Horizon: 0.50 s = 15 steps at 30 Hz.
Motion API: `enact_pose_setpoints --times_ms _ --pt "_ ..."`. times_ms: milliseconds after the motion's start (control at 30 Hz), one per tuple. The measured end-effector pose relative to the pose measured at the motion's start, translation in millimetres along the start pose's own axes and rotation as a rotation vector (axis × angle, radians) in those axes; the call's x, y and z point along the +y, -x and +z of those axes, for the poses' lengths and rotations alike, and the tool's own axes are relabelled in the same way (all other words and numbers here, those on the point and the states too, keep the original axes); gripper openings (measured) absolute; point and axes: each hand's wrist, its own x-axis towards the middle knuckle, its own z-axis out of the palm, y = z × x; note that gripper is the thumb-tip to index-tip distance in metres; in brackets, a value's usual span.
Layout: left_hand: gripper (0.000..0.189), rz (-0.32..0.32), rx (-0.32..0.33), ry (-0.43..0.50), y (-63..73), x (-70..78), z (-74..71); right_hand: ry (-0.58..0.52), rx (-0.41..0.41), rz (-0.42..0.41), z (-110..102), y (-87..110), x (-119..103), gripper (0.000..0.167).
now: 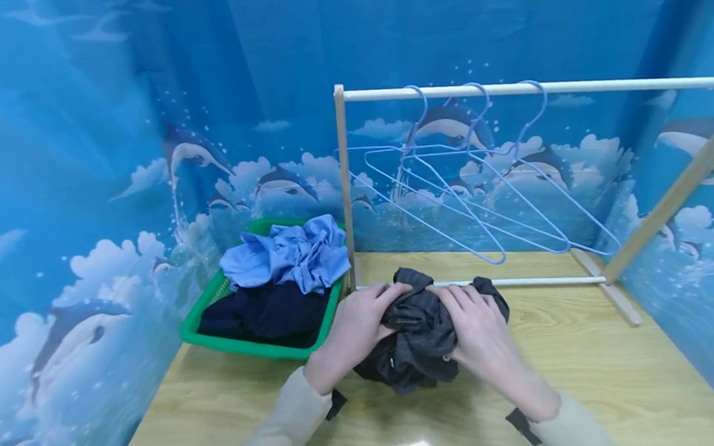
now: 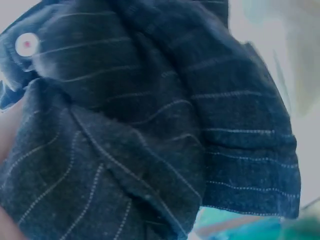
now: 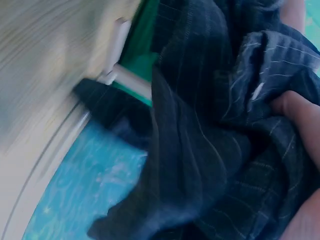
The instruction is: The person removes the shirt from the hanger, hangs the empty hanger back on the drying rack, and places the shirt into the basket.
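Note:
A crumpled dark shirt (image 1: pixel 422 335) with thin pale stripes is bunched between both hands over the front of the table. My left hand (image 1: pixel 354 325) grips its left side, thumb pressed into the folds. On the other side my right hand (image 1: pixel 476 325) holds the cloth, fingers spread over the top and thumb underneath. Up close in the left wrist view, the shirt (image 2: pixel 135 110) shows a white button and a hanging flap. Loose ends of the shirt (image 3: pixel 180 150) dangle in the right wrist view, where a thumb digs into the folds.
A green basket (image 1: pixel 245 350) at the left holds a light blue garment (image 1: pixel 297 254) and a dark navy garment (image 1: pixel 264 314). Behind the hands stands a rack with a white top rail (image 1: pixel 600 85) and wooden posts. Three lavender wire hangers (image 1: pixel 518 146) hang from it.

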Motion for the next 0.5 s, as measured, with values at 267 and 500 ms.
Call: enact_pose_setpoints --times_ms 267,500 --pt "0.042 0.002 0.148 -0.058 2.9 -19.1 -53.0 -0.168 0.084 -0.045 3.3 -38.9 -28.6 0.052" --pt "0.04 -0.017 0.332 -0.13 4.8 -47.1 -115.2 -0.376 0.233 -0.113 22.0 -104.3 -68.6 0.044"
